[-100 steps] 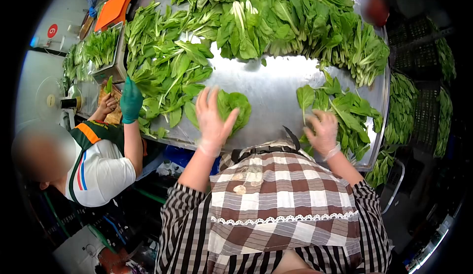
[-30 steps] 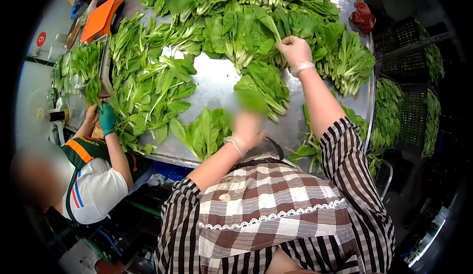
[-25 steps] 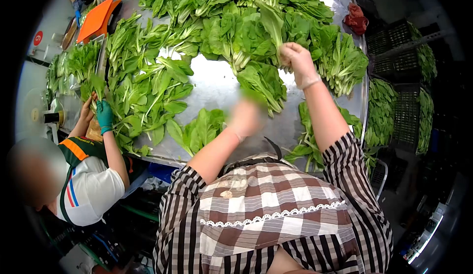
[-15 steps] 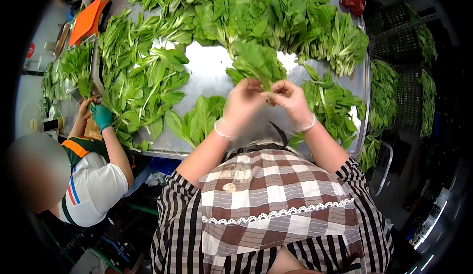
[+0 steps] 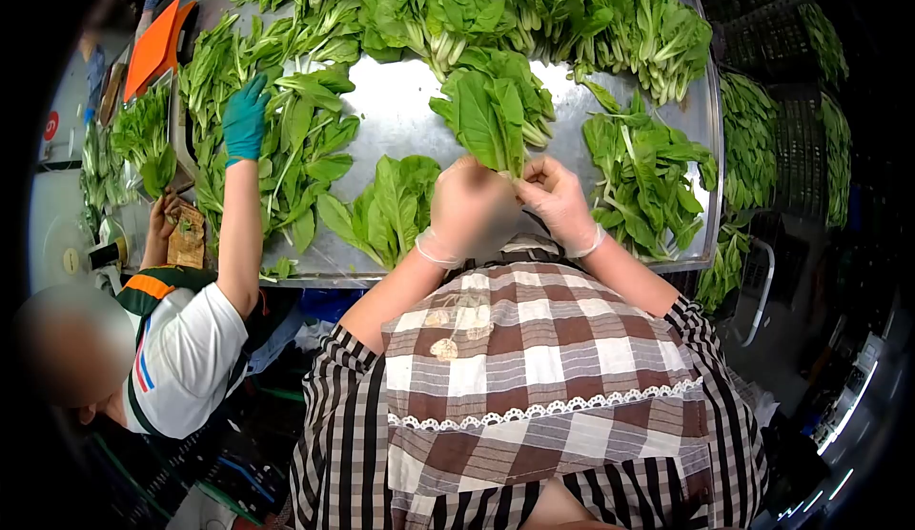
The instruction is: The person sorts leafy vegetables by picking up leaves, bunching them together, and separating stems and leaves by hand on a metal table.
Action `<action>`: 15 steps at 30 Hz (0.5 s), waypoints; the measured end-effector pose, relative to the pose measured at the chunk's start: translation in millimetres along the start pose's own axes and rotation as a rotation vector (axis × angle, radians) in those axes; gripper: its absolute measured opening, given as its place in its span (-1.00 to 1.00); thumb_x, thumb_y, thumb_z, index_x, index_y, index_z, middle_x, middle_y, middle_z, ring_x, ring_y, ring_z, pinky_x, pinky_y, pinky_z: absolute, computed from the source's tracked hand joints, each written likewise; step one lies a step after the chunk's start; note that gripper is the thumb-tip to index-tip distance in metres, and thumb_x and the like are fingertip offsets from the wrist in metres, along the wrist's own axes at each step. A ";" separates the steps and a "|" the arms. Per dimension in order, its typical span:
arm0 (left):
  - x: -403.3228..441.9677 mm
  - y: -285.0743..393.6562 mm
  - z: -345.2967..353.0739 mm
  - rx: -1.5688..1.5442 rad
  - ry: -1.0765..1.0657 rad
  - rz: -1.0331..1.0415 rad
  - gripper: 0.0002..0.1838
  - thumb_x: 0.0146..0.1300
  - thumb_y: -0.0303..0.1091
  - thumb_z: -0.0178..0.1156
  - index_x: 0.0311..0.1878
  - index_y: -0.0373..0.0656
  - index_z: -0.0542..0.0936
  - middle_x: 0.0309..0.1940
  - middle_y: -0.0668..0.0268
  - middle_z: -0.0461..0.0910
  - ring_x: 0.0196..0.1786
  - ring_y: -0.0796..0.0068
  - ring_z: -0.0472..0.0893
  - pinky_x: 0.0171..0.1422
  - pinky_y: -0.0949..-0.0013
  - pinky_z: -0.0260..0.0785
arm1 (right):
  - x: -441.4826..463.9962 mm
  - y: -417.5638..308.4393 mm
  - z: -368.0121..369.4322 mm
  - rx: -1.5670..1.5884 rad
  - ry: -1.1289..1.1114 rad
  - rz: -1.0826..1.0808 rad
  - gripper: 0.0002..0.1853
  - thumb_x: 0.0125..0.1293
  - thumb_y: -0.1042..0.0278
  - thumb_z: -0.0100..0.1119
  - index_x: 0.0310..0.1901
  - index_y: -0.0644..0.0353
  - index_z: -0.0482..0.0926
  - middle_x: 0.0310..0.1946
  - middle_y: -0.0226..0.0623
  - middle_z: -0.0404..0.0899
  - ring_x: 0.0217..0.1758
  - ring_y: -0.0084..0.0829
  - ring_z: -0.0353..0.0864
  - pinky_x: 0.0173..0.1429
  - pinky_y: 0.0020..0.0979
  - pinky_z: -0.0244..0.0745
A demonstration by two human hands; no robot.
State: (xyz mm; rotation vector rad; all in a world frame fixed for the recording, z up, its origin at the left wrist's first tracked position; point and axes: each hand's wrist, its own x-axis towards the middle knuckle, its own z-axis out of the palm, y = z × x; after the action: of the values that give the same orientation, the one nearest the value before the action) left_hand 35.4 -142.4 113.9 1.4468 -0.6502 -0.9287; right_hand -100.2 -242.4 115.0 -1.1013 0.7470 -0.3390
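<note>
Bunch of greens (image 5: 488,122) upfront, before my apron (image 5: 543,349), leaves pointing away from me, stems toward me, above metal table (image 5: 396,115). My left hand (image 5: 467,208): fingers curled, clamped on stems; part blurred. My right hand (image 5: 560,204): thumb and fingertips together on stem ends, just beside left. Another bunch (image 5: 536,111) lies behind held one. Small pile (image 5: 396,208) near left wrist; leafy heap (image 5: 648,182) right of right hand. Row of greens (image 5: 543,15) along far side. Co-worker's green-gloved hand (image 5: 245,122) over left-side greens (image 5: 310,144).
</note>
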 end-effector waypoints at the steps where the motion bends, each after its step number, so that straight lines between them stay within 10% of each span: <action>1: -1.4 2.6 0.4 -0.055 0.002 -0.019 -0.81 0.24 -0.56 0.24 -0.07 -0.30 0.62 -0.22 0.30 0.68 -0.22 0.59 0.63 -0.03 0.45 0.50 | 0.6 0.6 -1.1 0.007 -0.010 0.012 -0.79 0.33 0.45 0.25 -0.12 0.37 0.47 -0.28 -0.26 0.59 -0.32 -0.47 0.67 -0.21 -0.51 0.60; 6: 0.1 -6.2 -2.4 0.201 0.011 0.258 -0.80 0.14 -0.47 0.30 -0.18 -0.30 0.58 -0.32 0.23 0.68 -0.30 0.50 0.66 -0.20 0.43 0.50 | 1.3 -3.6 0.6 0.043 -0.025 0.097 -0.77 0.35 0.40 0.22 -0.10 0.37 0.47 -0.26 -0.23 0.61 -0.30 -0.46 0.66 -0.16 -0.48 0.58; 10: -1.8 -0.8 -0.7 -0.233 0.082 -0.183 -0.84 0.23 -0.51 0.25 -0.14 -0.31 0.60 -0.22 0.25 0.67 -0.24 0.55 0.64 -0.14 0.42 0.52 | 2.3 -2.4 2.7 0.132 -0.036 0.133 -0.76 0.34 0.40 0.22 -0.07 0.35 0.48 -0.26 -0.26 0.61 -0.29 -0.48 0.63 -0.14 -0.47 0.56; 15: -3.2 -6.5 -4.6 -0.362 0.034 -0.243 -0.77 0.26 -0.52 0.24 -0.03 -0.30 0.57 -0.17 0.26 0.64 -0.17 0.54 0.62 -0.03 0.42 0.50 | 4.7 4.9 0.1 0.084 -0.040 0.119 -0.77 0.34 0.42 0.22 -0.07 0.36 0.48 -0.26 -0.22 0.64 -0.29 -0.47 0.66 -0.14 -0.48 0.56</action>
State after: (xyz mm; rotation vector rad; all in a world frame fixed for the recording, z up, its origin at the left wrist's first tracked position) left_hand 36.8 -136.6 107.7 1.2273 -0.2641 -1.1425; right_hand -97.4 -243.0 108.9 -0.9775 0.7524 -0.2448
